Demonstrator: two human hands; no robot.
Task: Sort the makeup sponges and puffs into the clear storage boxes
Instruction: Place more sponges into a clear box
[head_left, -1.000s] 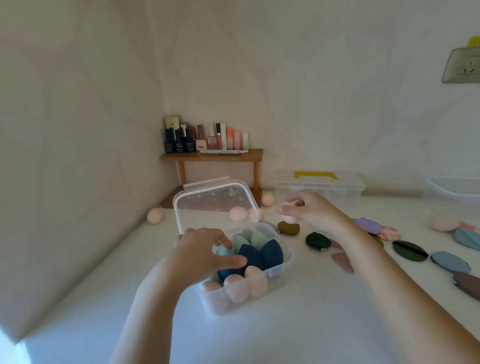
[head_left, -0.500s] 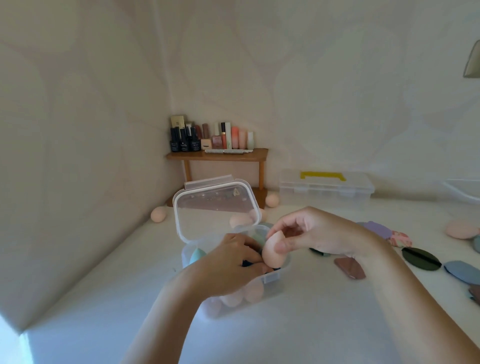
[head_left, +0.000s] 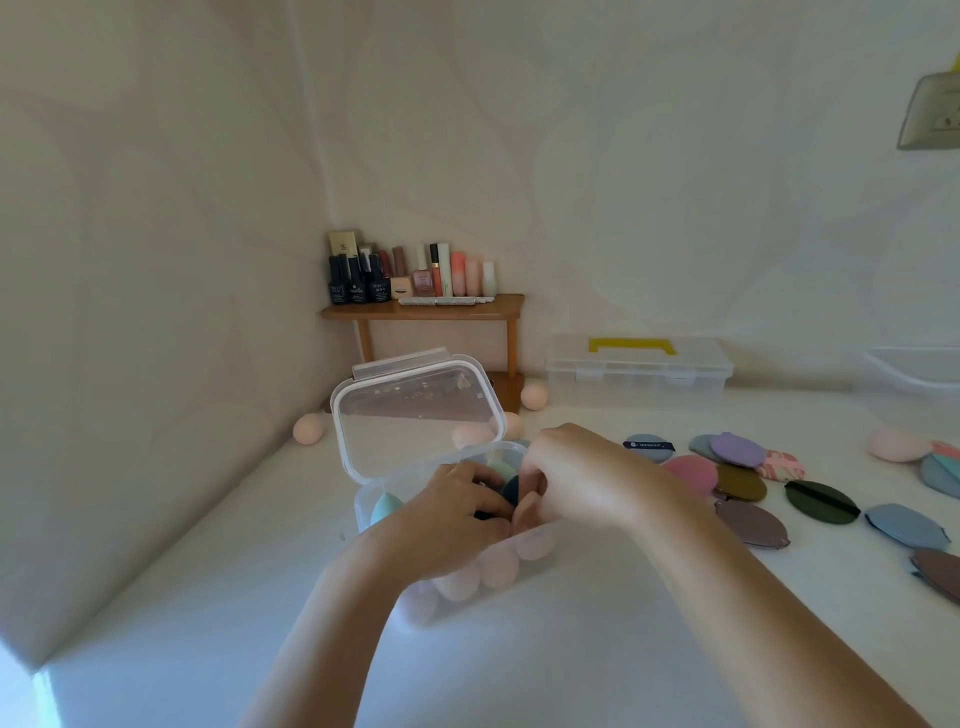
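A clear storage box (head_left: 363, 512) with its hinged lid (head_left: 415, 415) raised stands at the table's middle, holding several egg-shaped sponges in pink, teal and dark blue. Both hands are inside it. My right hand (head_left: 576, 478) pinches a pink sponge (head_left: 522, 512) and presses it down among the others. My left hand (head_left: 447, 525) rests on the dark blue sponges (head_left: 511, 488) beside it, fingers curled on them. Loose pink sponges (head_left: 308, 428) lie behind the box. Flat puffs (head_left: 737, 449) in several colours are spread at the right.
A small wooden shelf (head_left: 426, 310) with cosmetic bottles stands in the corner. A second clear box with a yellow handle (head_left: 636, 371) sits against the back wall, and a clear tub's rim (head_left: 914, 371) shows at far right. The left wall runs close to the box.
My right hand brought a pink sponge from behind the box down into it. My left hand moved deeper into the box onto the dark sponges. The view shifted slightly left.
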